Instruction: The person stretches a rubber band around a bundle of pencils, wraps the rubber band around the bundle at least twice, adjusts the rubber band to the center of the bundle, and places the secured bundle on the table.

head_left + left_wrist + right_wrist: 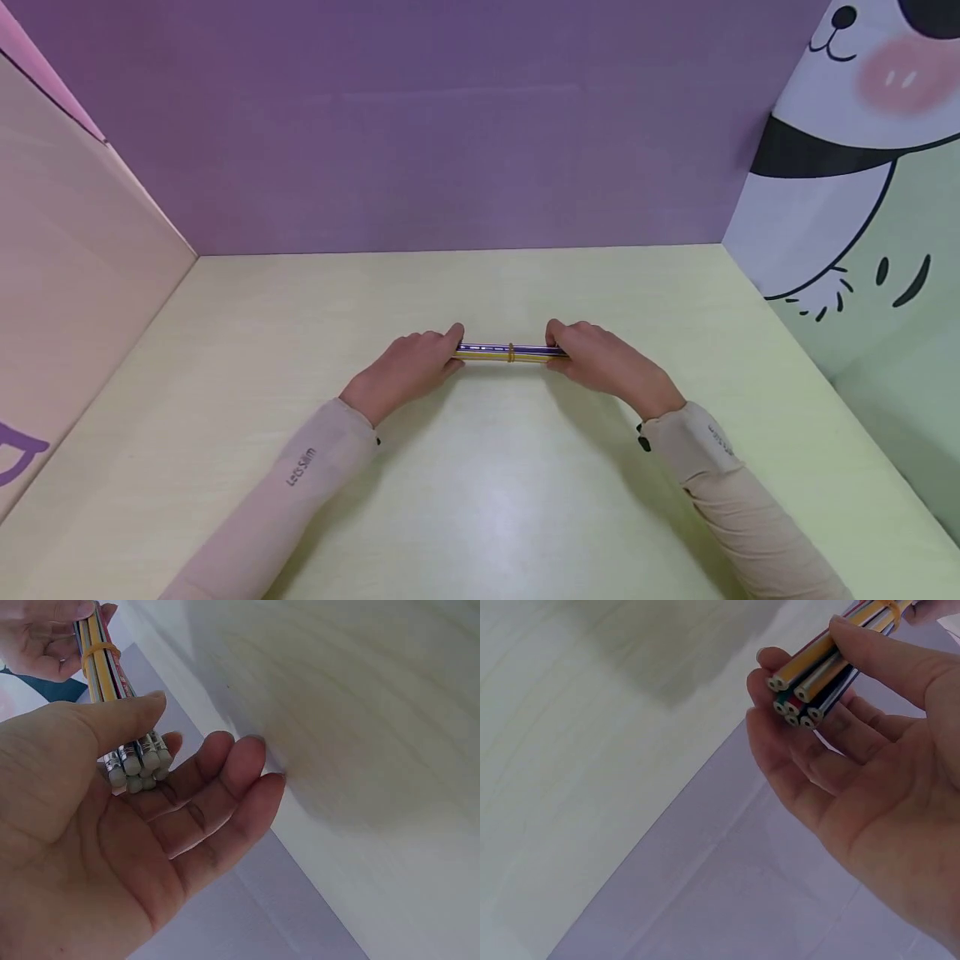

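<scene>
A bundle of pencils (pixel 486 353) lies level between both hands in the head view, an orange rubber band (pixel 512 353) around its middle. My left hand (pixel 411 363) pinches one end between thumb and fingers. At that end, the left wrist view shows pale erasers (pixel 139 763) in silvery ferrules. The other end is pinched by my right hand (pixel 609 367); there the right wrist view shows flat, unsharpened pencil ends (pixel 793 703) with yellow, red, green and dark barrels. In both wrist views, the other fingers curve loosely beneath the bundle.
A pale wood-look table (pixel 480 500) spreads beneath the hands, which cast shadows on it. Behind it rises a purple wall panel (pixel 450 133). A pink panel (pixel 82 250) borders the left side, and a green panel (pixel 900 350) with a cartoon animal borders the right.
</scene>
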A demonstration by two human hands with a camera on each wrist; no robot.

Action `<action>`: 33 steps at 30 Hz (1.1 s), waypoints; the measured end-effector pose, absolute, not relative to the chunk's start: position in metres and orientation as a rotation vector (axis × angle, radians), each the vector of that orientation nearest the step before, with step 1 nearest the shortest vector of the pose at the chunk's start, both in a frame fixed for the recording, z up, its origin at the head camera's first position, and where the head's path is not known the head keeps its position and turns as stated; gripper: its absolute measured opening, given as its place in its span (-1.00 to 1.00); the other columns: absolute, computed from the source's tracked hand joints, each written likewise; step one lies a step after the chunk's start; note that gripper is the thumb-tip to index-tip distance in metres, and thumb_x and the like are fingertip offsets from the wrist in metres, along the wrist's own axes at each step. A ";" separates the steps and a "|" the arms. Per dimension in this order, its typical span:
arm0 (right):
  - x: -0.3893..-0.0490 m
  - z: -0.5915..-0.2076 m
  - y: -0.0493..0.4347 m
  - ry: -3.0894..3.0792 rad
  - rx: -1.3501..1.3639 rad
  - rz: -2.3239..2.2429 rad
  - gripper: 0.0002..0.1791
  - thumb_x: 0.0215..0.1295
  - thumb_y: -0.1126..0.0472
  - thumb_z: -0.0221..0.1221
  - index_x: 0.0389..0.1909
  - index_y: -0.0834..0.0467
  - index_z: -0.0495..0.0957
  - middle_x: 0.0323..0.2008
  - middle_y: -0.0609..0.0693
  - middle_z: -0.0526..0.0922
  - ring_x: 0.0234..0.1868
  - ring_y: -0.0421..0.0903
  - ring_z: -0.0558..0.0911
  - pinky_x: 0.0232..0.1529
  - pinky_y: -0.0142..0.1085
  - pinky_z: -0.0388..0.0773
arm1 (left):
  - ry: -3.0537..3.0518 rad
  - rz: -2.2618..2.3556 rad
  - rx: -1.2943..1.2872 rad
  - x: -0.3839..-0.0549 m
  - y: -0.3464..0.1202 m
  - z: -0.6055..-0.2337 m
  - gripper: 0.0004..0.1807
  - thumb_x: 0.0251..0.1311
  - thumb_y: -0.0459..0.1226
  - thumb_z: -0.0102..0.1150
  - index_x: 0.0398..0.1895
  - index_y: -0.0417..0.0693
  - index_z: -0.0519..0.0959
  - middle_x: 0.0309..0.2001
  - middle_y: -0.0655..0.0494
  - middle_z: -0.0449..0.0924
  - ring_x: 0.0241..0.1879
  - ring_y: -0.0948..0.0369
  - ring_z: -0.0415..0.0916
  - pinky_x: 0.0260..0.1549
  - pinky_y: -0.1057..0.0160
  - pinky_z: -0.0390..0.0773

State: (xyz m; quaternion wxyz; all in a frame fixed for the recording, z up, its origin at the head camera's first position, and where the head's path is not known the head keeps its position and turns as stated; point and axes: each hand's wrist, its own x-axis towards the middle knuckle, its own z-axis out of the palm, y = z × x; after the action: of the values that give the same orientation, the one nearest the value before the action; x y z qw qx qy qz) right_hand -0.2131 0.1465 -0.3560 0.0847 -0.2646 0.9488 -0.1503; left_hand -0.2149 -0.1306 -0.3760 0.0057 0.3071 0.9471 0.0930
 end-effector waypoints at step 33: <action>-0.188 -0.356 0.191 2.981 -0.709 -0.386 -0.50 0.39 0.17 0.22 0.27 0.27 0.39 0.09 0.21 0.55 0.14 0.18 0.46 0.12 0.05 0.45 | 3.048 0.334 0.865 -0.173 -0.158 -0.376 -0.37 0.39 -0.02 0.16 0.42 -0.07 0.29 0.29 -0.26 0.36 0.26 -0.19 0.36 0.17 -0.23 0.39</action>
State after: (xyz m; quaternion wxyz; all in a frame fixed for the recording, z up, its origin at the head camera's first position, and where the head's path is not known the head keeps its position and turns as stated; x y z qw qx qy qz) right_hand -0.1884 0.1908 -0.3563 0.0264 -0.2294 0.9649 -0.1251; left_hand -0.1731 -0.1580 -0.3761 -0.0221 0.2716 0.9564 0.1048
